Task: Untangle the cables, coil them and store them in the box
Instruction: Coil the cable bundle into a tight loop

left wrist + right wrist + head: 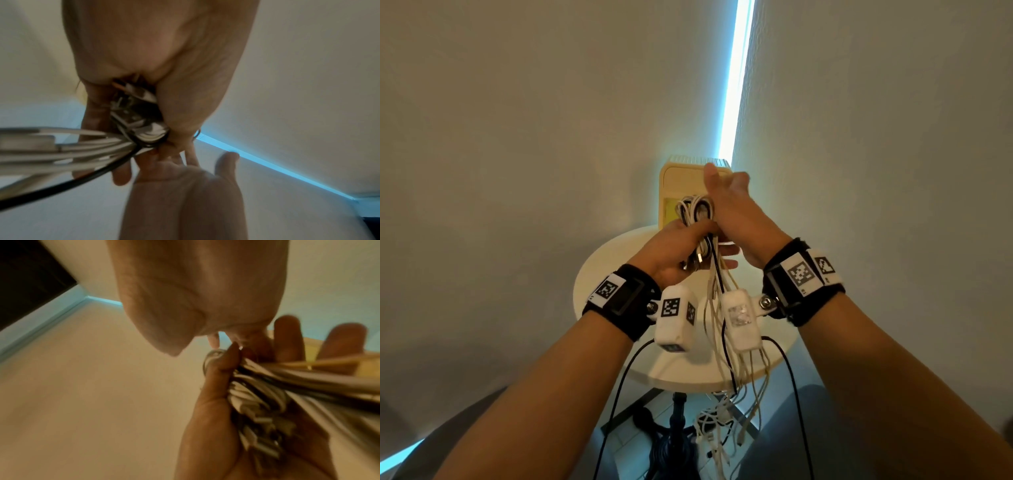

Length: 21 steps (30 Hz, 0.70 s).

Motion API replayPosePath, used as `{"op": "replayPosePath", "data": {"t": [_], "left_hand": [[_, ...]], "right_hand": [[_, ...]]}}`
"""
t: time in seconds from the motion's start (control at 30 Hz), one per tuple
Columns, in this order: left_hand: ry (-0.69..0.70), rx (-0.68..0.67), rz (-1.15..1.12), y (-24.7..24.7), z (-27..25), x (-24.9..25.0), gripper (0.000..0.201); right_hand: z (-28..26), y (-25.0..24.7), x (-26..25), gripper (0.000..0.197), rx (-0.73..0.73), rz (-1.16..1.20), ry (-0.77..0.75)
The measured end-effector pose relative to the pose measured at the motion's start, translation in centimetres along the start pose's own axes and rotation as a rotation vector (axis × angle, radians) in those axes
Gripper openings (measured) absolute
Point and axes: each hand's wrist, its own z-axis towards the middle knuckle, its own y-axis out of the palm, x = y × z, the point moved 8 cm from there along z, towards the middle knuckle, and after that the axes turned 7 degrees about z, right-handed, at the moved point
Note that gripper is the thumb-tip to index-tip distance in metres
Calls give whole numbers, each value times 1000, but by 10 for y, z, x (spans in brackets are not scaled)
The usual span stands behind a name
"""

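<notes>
My left hand (678, 246) is raised over the table and grips a bundle of white and black cables (695, 209). Its thumb clamps the strands against the palm, as the right wrist view shows for the left hand (216, 402) and cables (257, 395). Coiled loops stand above the fist; long loose ends (722, 342) hang down past the table edge into a tangle (715, 421). My right hand (729, 205) stands beside the loops, fingers straight up and thumb spread. Behind the hands sits the pale yellow box (681, 181).
A round white table (592, 281) on a dark pedestal base (678, 428) stands against a wall corner with a bright light strip (736, 85). Thin black wrist-camera leads (619, 377) hang from both wrists. A tiled floor lies below.
</notes>
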Motion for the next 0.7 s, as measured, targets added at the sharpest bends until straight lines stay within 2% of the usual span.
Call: {"op": "replayPosePath", "data": {"t": [0.07,0.27,0.4,0.47,0.57,0.7], "left_hand": [[-51,6,3,0,-2,-8,12],[-1,-26,172,18,-9,-6,20],[-50,-62,314,23,-17,-16,23],[-60,-36,342,22,-21,-19,20],[-54,-23,332,24,-23,-16,16],[-80,-2,362,25,-23,-17,33]], "right_hand": [[6,-9,-4,59,64,139,-21],[5,11,1,71,-229,315,132],[-2,25,-4,72,-395,379,172],[-4,26,-8,67,-378,323,129],[-7,26,-10,63,-354,379,109],[-8,23,-14,59,-270,371,23]]}}
